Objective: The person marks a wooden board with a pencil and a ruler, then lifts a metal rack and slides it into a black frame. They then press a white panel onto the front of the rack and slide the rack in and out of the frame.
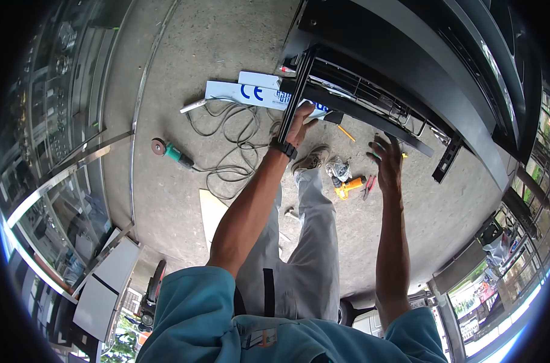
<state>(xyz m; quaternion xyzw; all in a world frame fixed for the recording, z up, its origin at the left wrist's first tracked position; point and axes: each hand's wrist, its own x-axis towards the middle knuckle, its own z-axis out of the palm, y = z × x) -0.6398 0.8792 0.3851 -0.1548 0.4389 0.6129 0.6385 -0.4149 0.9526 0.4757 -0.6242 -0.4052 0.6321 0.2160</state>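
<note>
My left hand (298,128), with a black watch at the wrist, is closed around the lower part of a long black metal rail (302,75). The rail slants up toward a large black metal cabinet-like frame (372,36). To the right, my right hand (385,158) hangs with its fingers apart and bent, nothing in it. Its fingertips come close to the lower edge of a black crossbar (372,118) on the frame. Another short black slotted rail (447,158) sticks out from the frame farther right.
On the concrete floor lie a green angle grinder (172,152), its looped cable (226,136), a yellow drill (347,189), red-handled pliers (370,186) and a yellow pencil (346,133). Printed white cardboard (226,91) lies behind my left hand. Glass cabinets (63,199) line the left.
</note>
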